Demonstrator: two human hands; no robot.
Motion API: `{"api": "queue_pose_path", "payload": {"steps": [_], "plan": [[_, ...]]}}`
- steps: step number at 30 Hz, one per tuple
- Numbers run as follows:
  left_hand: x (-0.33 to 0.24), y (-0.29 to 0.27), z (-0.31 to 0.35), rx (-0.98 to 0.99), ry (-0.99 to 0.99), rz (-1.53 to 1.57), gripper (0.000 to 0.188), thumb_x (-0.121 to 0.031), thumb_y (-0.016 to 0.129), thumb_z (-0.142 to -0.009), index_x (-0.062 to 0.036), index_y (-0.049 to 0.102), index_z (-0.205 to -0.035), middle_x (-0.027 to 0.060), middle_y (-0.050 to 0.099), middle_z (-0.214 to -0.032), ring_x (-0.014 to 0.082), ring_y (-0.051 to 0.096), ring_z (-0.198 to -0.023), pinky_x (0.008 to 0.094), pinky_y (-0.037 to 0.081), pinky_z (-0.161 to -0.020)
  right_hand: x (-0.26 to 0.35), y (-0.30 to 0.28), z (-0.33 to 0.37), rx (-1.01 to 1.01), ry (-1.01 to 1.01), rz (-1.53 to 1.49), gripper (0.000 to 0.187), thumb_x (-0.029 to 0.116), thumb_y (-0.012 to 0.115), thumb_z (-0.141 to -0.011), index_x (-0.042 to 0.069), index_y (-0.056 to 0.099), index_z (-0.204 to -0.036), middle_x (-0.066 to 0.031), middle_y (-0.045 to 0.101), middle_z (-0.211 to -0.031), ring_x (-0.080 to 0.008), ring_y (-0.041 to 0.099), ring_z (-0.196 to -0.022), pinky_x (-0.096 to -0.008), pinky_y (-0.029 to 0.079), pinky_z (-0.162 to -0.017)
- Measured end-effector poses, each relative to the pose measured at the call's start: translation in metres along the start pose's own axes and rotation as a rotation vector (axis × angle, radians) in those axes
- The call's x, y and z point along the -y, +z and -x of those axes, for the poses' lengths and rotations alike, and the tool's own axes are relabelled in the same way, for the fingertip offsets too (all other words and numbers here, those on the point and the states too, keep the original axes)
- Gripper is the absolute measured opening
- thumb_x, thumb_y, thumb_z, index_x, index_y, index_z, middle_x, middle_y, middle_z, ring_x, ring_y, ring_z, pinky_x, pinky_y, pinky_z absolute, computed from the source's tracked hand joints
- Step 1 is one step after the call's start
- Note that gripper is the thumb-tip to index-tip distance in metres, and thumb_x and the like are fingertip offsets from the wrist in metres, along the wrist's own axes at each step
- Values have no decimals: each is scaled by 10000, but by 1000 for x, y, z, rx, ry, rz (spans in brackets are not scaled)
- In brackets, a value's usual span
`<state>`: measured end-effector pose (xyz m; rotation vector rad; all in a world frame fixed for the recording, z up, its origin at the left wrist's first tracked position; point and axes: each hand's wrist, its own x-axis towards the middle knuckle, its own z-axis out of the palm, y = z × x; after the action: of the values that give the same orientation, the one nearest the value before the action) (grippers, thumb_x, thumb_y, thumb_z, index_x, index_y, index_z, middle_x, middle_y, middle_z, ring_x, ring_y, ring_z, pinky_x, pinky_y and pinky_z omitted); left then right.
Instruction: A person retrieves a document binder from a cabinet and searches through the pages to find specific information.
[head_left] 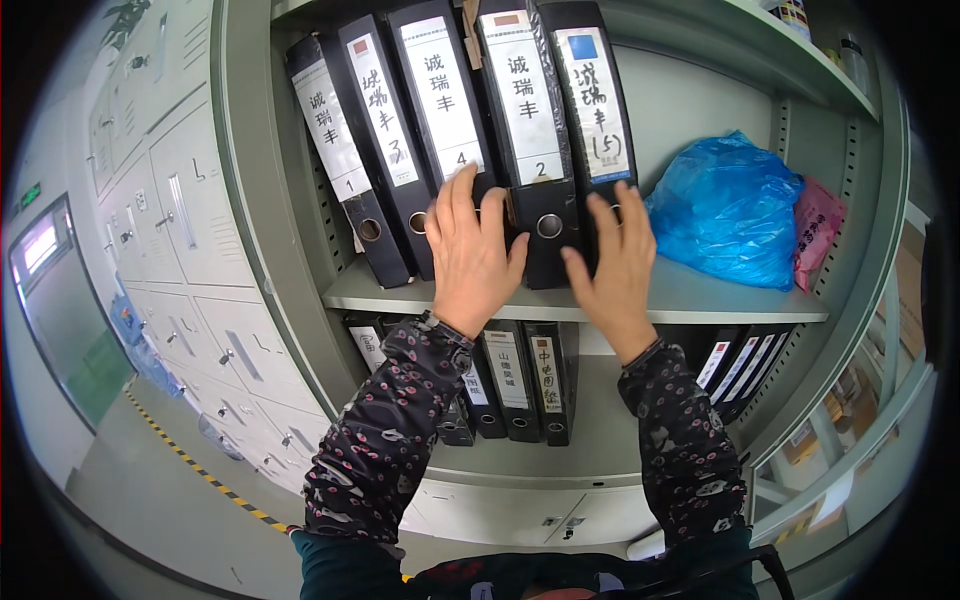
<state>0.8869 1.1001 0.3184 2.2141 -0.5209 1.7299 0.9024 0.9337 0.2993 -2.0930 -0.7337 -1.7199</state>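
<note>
Dark clothing [340, 568] & patterned sleeves [385, 430] closest to cam, forearms up from lower edge twd an open metal cabinet. L hand [468, 250] part-open, fingers spread over lower spine of 3rd of five black binders [440, 90], thumb out twd 4th; R hand [617, 265] also part-open, fingers over lower spine of 5th, thumb twd 4th's edge. Neither visibly grips; can't tell how firmly fingertips touch. Binders stand in a row on upper shelf [690, 305], each w/ white spine label [525, 95], dark handwritten characters + a number; label 5 also has a blue square, others small red-brown ones where visible. R of row: blue plastic bag [725, 210], pink packet [818, 230] just beside. Below, more labelled binders [512, 380], partly blocked by forearms. Far L: white lockers [180, 200], yellow-black floor tape [200, 470].
</note>
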Motion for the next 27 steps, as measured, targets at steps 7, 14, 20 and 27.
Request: {"api": "queue_pose_path", "payload": {"steps": [7,14,20,27], "plan": [[-16,25,-8,99,-182,-18,815,-214,629,-697,107,188,-1303,194,578,-808,320,602,-660,390,493,-556,-23,14,6,0,209,-26,845,84,631,-654,49,180,-1368,-259,221,-1351,-429,249,-1240,-464,260,-1005],[-24,36,-22,185,-387,-69,860,-247,600,-711,94,106,-1326,249,610,-825,367,615,-694,409,495,-618,-30,14,4,102,416,-66,980,120,678,-634,82,66,-1398,-229,406,-1140,-394,502,-968,-426,458,-787],[-20,26,-17,95,-288,-68,792,-141,603,-644,105,209,-1285,205,600,-687,366,592,-585,415,495,-563,-31,7,2,171,466,-69,984,156,695,-659,65,52,-1398,-231,439,-1122,-393,516,-962,-420,459,-783],[-62,-19,0,26,-309,-5,776,-112,589,-623,58,241,-1296,214,586,-659,386,590,-599,438,480,-567,-36,6,4,143,499,-56,1035,156,727,-657,101,18,-1409,-200,447,-1080,-373,529,-910,-421,461,-762]]}}
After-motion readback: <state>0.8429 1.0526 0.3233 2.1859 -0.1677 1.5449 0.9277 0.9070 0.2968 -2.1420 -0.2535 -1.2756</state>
